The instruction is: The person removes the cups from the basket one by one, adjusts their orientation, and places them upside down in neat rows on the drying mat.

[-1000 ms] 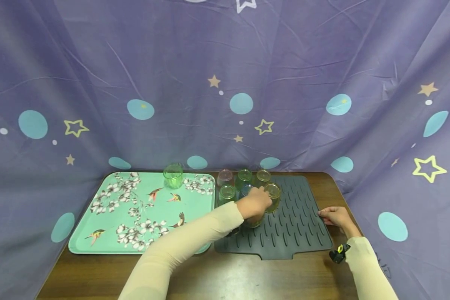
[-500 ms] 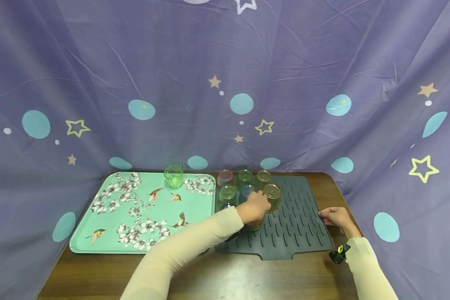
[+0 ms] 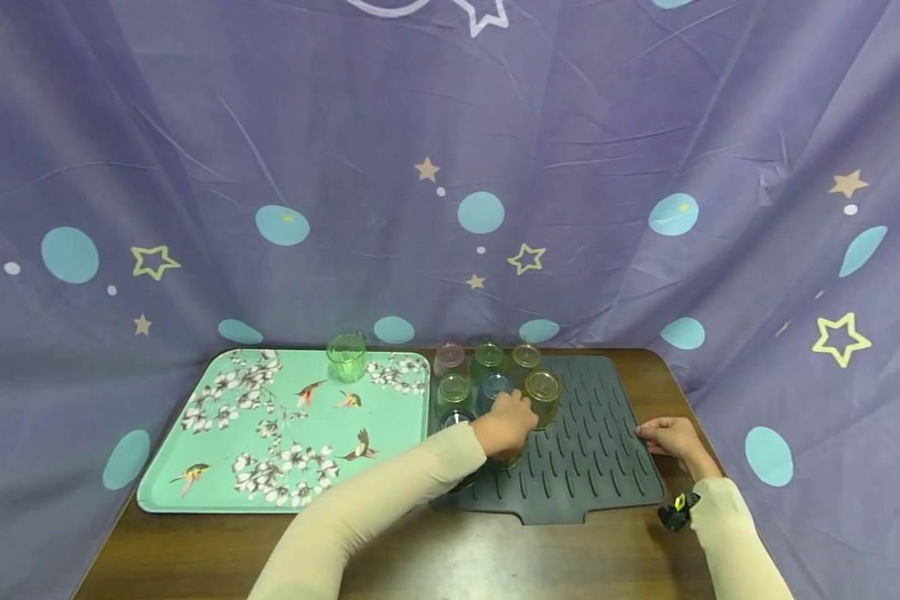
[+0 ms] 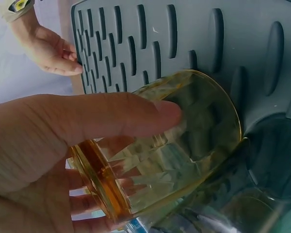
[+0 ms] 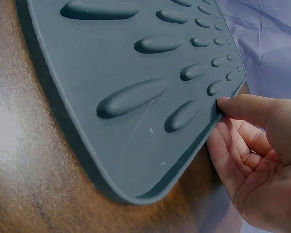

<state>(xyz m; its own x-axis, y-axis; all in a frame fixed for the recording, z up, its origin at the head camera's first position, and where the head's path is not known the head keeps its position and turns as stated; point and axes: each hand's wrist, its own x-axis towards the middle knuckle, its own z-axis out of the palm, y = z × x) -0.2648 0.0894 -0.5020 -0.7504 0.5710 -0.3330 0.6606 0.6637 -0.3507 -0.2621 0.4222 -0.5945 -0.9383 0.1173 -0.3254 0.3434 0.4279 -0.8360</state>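
My left hand [image 3: 506, 425] grips an upside-down amber glass [image 4: 199, 121] at the front of the dark drying mat [image 3: 585, 450]. In the left wrist view the thumb lies along its side, the other fingers reach round its base, and its rim is close over the mat. From the head it is mostly hidden under the hand. Just behind stand a yellow glass [image 3: 543, 404] and a blue glass [image 3: 496, 386]; a dark glass [image 3: 457, 419] is partly behind the left sleeve. My right hand [image 5: 257, 150] pinches the mat's right edge between thumb and fingers.
Further inverted glasses, a pink glass [image 3: 450, 360], a green glass [image 3: 487, 360] and a pale yellow glass [image 3: 526, 358], line the mat's back. Left of it lies a flowered turquoise tray [image 3: 217, 487] bearing one light green glass [image 3: 347, 360]. A curtain [image 3: 345, 167] hangs behind the table [image 3: 450, 558].
My left hand has drawn slightly toward the front, away from the yellow glass, so the blue and dark glasses show more. My right hand stays at the mat's edge.
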